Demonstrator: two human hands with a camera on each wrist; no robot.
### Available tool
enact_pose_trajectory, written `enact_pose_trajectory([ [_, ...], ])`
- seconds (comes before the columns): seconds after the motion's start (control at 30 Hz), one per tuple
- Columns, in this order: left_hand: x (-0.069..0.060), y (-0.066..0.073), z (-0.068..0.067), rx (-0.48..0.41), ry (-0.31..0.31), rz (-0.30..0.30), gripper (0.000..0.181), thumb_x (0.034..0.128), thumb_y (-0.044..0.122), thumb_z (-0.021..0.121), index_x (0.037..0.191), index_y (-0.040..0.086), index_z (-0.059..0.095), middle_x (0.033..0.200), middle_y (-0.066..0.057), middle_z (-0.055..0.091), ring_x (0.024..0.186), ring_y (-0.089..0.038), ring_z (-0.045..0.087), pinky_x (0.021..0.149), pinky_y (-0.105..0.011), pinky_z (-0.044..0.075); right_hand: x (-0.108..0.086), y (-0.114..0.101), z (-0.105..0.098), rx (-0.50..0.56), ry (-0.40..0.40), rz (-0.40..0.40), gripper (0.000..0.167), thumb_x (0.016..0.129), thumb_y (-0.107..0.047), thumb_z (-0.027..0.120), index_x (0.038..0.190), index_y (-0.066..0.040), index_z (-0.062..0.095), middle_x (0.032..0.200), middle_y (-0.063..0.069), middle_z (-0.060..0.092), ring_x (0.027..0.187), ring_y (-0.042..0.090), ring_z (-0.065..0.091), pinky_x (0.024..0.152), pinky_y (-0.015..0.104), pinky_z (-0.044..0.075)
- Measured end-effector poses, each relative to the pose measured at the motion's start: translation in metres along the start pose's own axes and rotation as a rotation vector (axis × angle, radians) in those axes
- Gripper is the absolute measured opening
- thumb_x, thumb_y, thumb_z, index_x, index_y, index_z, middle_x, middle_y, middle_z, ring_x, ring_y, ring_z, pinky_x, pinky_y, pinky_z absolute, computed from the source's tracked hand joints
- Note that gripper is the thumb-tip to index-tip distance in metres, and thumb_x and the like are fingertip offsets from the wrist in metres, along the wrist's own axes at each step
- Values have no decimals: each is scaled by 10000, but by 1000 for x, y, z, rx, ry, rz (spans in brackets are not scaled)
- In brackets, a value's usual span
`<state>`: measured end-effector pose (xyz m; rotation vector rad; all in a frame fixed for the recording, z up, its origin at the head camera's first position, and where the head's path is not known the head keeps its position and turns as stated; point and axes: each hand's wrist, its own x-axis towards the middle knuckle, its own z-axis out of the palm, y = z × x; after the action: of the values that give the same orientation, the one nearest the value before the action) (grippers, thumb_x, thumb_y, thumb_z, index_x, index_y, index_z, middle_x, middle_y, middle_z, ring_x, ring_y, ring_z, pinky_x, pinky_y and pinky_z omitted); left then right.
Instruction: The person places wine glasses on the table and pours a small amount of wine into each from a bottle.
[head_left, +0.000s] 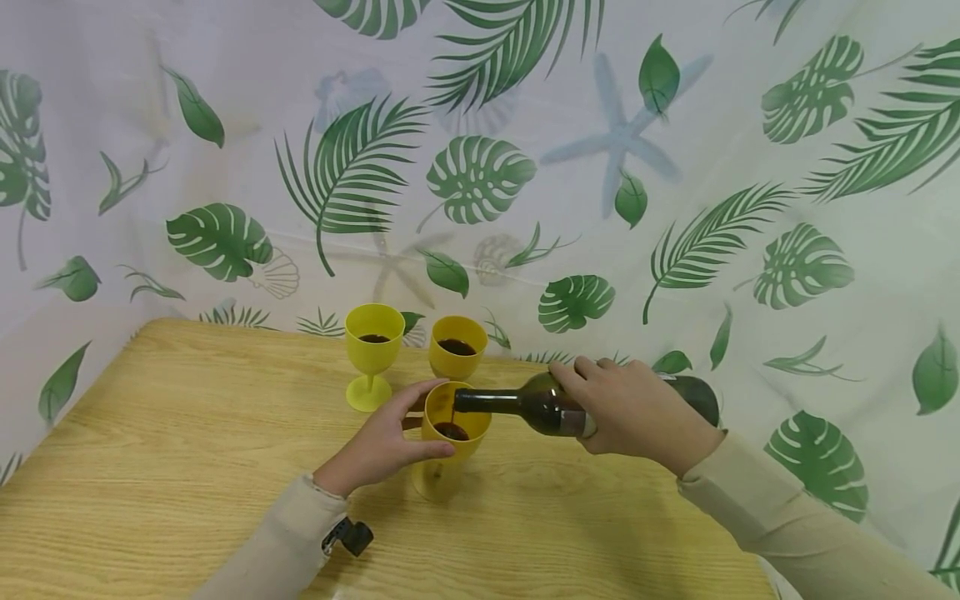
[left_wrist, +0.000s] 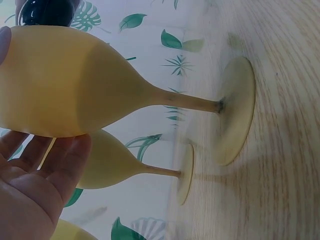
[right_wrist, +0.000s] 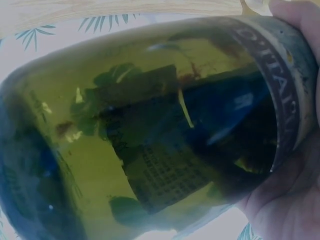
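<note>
My left hand (head_left: 381,443) holds a yellow goblet (head_left: 440,407) by its bowl, thumb on the near side and fingers on the far side. Dark red liquid lies inside the goblet, whose foot meets the table in the left wrist view. My right hand (head_left: 633,410) grips a dark green wine bottle (head_left: 542,403) round its body, tilted nearly level with its mouth over the goblet's rim. A thin dark stream runs from the bottle's mouth into the goblet. The right wrist view shows the bottle's see-through base end and label (right_wrist: 165,140) close up.
Behind the held goblet stand a lime-yellow goblet (head_left: 372,346) and an orange-yellow goblet (head_left: 450,364), each with dark liquid inside. The wood-grain table (head_left: 187,467) ends at a leaf-patterned curtain (head_left: 480,242). A black device (head_left: 352,536) sits at the left wrist.
</note>
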<state>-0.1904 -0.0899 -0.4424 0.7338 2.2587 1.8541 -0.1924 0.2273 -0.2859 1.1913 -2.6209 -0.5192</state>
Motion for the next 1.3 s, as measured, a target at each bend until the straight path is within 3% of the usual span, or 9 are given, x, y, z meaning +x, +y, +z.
enact_pose_trajectory([
  [0.63,1,-1,0,-9,5,31,806,877,294,855,1558,212,430,1511,-29,504,1346,-284,519,1143,-516,437,1,1,-4,13,-28,5,642,649,-276,875,1182,-164,535,796,-57,500,603,108,443,442,234,344],
  [1.3,0,-1,1,3,6,10,826,875,323,855,1567,209,417,1530,-36,485,1344,-281,520,1147,-508,437,0,1,-3,7,-30,8,664,640,-270,876,1196,-166,528,802,-57,501,603,108,444,447,231,348],
])
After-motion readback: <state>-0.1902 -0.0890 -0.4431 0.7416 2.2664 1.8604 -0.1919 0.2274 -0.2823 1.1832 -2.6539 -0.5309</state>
